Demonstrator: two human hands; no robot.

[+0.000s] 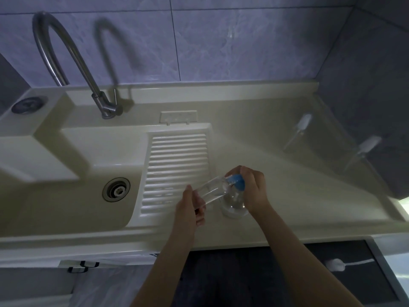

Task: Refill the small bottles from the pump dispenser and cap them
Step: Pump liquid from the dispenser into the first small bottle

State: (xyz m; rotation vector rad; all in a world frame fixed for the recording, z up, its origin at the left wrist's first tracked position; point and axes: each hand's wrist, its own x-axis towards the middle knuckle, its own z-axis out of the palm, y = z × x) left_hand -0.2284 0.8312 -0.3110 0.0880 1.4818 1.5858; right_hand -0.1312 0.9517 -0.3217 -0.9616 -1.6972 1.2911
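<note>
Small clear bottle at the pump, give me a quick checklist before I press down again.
1. Left hand grips the small clear bottle: ok.
2. Bottle tilted with its mouth up at the blue pump head: ok.
3. Mouth exactly under the nozzle: cannot tell, blurred.
4. Right hand on the pump head, fingers curled over it: ok.
5. Pump dispenser standing on the counter: ok.
6. Fill level in the bottle: cannot tell.

Clear plastic small bottle (211, 191), brushed-metal faucet (73, 60).
</note>
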